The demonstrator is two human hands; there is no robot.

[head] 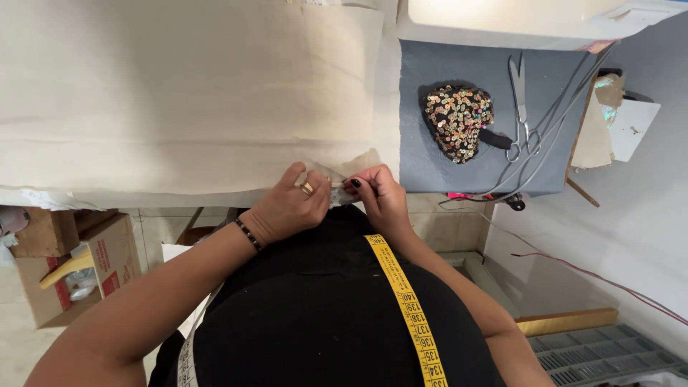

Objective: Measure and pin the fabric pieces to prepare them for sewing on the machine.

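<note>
A wide sheet of cream fabric [186, 93] covers the table. At its near edge my left hand [290, 208], with a ring and a beaded bracelet, pinches a folded corner of the cloth. My right hand [380, 197], nails painted dark, grips the same edge right beside it, and a small pale object [341, 195] shows between the two hands; what it is cannot be told. A yellow measuring tape [405, 301] hangs over my black top.
A grey mat [444, 175] on the right carries a sequined gold-and-black piece [457, 120], silver scissors [519, 107] and thin cables. Cardboard boxes [64, 265] stand on the floor at left. A grey plastic crate [602, 351] sits at lower right.
</note>
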